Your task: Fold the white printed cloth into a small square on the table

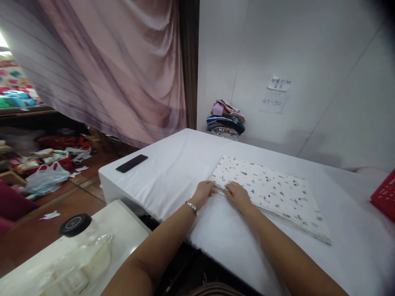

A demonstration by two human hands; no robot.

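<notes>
A folded white cloth with small printed motifs [271, 189] lies flat on the white-covered table [173, 164]. At its near left corner, my left hand [204, 193] has its fingers closed on the layered edge. Just to the right, my right hand [239, 196] pinches the same near edge, thumb and fingers together. A small gap separates the two hands. A bracelet is on my left wrist. The cloth's far side and right end lie untouched.
A black flat object [132, 163] rests on the table's left part. Folded textiles [226, 119] are stacked by the wall. A red basket [384, 195] stands at the right edge. On a lower white surface at left are a black-lidded jar [75, 225] and a plastic bag [89, 263].
</notes>
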